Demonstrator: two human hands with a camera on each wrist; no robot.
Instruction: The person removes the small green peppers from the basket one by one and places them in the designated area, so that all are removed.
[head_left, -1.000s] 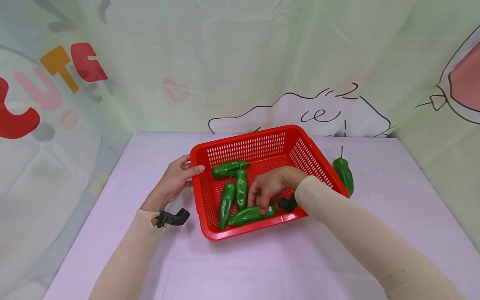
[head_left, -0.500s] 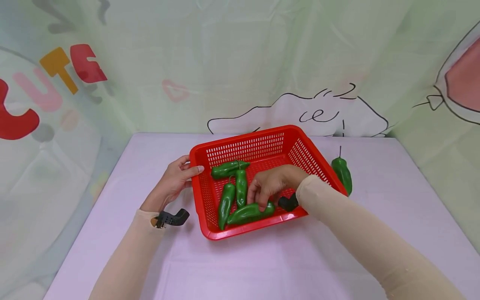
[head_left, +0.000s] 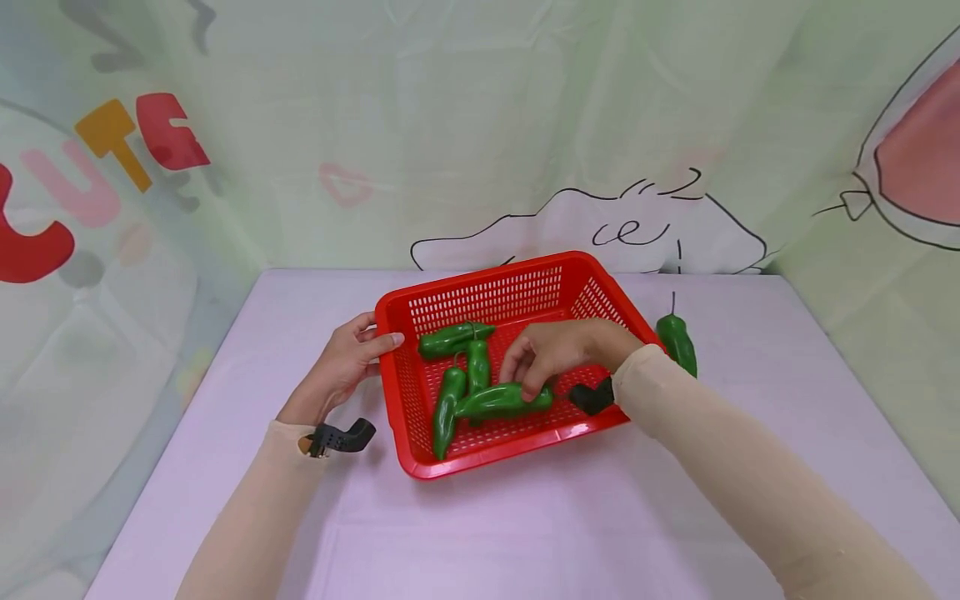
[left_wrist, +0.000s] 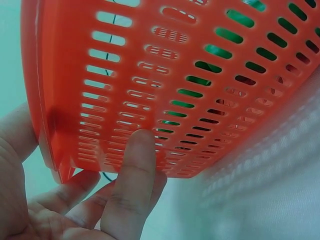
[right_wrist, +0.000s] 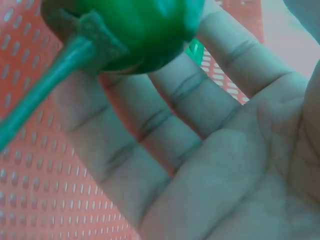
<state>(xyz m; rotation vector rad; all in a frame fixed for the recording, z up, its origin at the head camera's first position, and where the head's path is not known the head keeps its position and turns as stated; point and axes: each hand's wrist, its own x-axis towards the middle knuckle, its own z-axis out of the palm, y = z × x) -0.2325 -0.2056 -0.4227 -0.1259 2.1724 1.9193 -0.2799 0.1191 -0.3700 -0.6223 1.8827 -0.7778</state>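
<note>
— What's in your red basket (head_left: 483, 454)?
— Three green peppers (head_left: 450, 340), plus a fourth pepper (head_left: 491, 402) your right hand (head_left: 558, 350) pinches; your left hand (head_left: 345, 362) grips its left side. Loose pepper (head_left: 677, 346) outside, right.

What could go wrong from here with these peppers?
The held pepper could slip: it looks glossy, and the right hand grips it near one end. If the left hand shifts the basket, the outside pepper, close beside it, might get nudged.
</note>
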